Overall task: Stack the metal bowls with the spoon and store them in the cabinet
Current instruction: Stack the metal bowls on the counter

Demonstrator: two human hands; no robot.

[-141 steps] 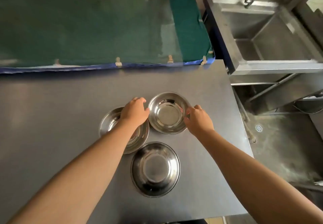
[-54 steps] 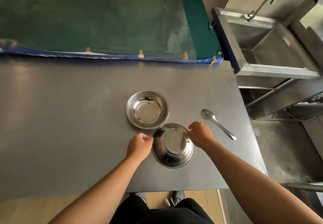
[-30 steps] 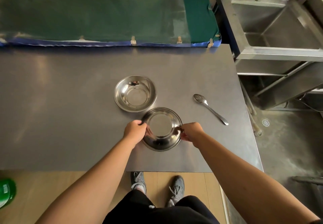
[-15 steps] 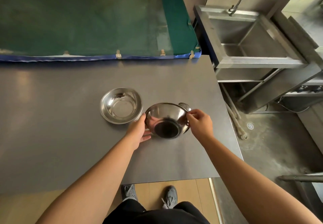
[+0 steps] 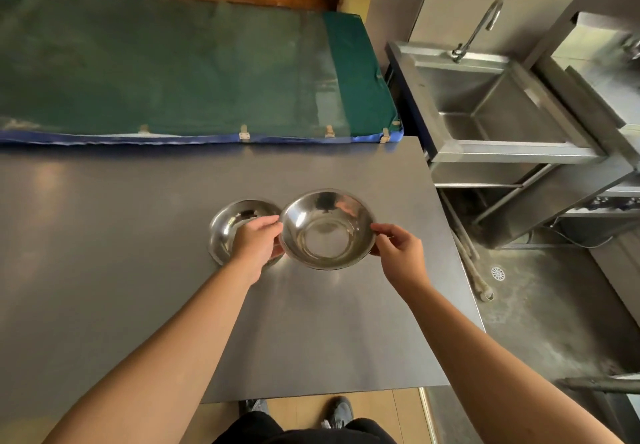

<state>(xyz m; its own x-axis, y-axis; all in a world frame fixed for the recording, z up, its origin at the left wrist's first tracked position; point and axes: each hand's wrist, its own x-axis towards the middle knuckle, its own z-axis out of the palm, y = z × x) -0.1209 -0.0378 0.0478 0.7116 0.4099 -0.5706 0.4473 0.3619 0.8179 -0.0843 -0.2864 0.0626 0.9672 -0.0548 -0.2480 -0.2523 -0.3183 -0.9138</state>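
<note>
I hold a shiny metal bowl (image 5: 327, 229) by its rim above the steel table (image 5: 138, 270), open side up. My left hand (image 5: 258, 241) grips its left edge and my right hand (image 5: 398, 249) pinches its right edge. A second metal bowl (image 5: 230, 222) rests on the table just to the left, partly covered by my left hand. The spoon is hidden from view, and no cabinet shows.
A green cloth-covered surface (image 5: 173, 62) with a blue hem lies beyond the table. A steel sink (image 5: 485, 104) with a tap (image 5: 481, 28) stands at the right. The table's right edge drops to a wet floor with a drain (image 5: 497, 273).
The bowl has been lifted off the table and turned level, open side up, moving slightly right and up. The spoon seen a second ago is now hidden behind the raised bowl.
</note>
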